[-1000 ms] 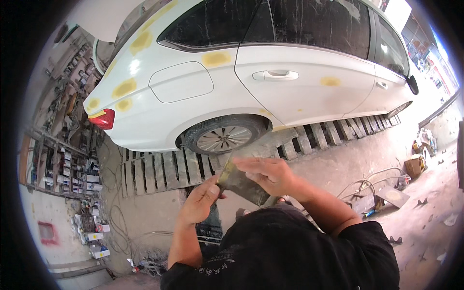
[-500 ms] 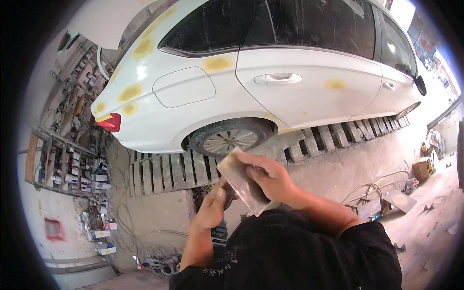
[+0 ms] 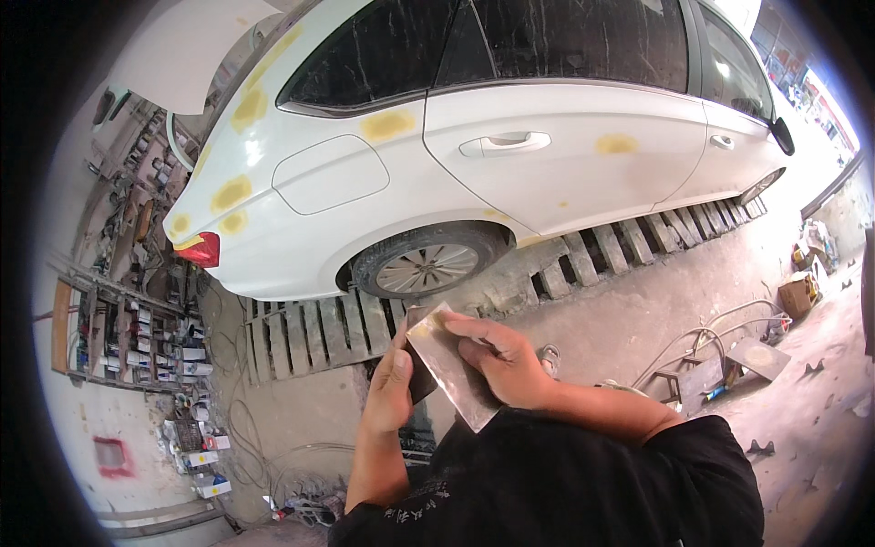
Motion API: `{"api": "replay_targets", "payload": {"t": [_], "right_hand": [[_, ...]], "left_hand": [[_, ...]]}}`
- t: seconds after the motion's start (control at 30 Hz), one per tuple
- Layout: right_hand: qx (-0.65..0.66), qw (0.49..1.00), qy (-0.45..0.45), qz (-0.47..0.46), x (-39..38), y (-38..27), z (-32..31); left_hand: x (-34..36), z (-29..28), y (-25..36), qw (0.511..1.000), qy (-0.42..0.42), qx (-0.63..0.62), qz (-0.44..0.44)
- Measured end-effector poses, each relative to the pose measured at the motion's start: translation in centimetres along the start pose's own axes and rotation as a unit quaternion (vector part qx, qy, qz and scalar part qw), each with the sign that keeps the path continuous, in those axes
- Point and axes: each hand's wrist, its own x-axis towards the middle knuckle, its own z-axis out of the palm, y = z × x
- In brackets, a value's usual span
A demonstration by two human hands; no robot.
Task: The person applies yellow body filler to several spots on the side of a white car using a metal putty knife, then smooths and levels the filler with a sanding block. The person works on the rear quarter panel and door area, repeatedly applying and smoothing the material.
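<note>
My right hand (image 3: 510, 369) is closed on a flat, shiny grey rectangular plate (image 3: 460, 378) with a yellowish smear near its upper end. Close by on the left, my left hand (image 3: 390, 392) grips a dark brown flat piece (image 3: 422, 381), whose kind I cannot make out. It lies partly behind the plate, so whether the two touch is hidden. Beyond both hands stands a white car (image 3: 565, 169), seen from its rear side. Yellow patches (image 3: 387, 126) dot its body, around the fuel flap (image 3: 333, 173) and on the rear door.
Slatted boards (image 3: 292, 337) line the floor along the car's rear wheel (image 3: 428, 263). Cluttered shelves (image 3: 137, 337) and boxes (image 3: 205, 459) stand at the left. Hoses (image 3: 241, 424) lie on the floor. To the right are a metal frame (image 3: 697, 383) and a cardboard box (image 3: 800, 294).
The car has shifted left in the picture. My left hand has risen a little beside the plate, and more of the dark brown piece shows. Both hands keep their hold.
</note>
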Motion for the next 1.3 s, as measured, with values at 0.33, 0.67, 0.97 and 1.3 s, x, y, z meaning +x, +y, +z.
{"api": "replay_targets", "payload": {"t": [0.33, 0.67, 0.97, 1.3], "right_hand": [[0.006, 1.0, 0.001, 0.004, -0.7, 0.1, -0.7], [-0.084, 0.996, -0.003, 0.002, -0.5, -0.2, -1.8], [-0.192, 0.942, -0.104, -0.254, 1.5, 0.9, -5.4], [-0.203, 0.943, -0.058, -0.258, 2.5, -0.5, -7.4]], "left_hand": [[0.7, 1.1, 0.8, 0.999, -0.03, -0.009, 0.022], [0.7, 2.6, 1.2, 0.999, -0.021, -0.036, 0.018], [1.3, -0.9, 5.3, 0.959, -0.105, 0.248, -0.092], [1.1, 1.1, 2.6, 0.991, -0.053, -0.058, -0.11]]}}
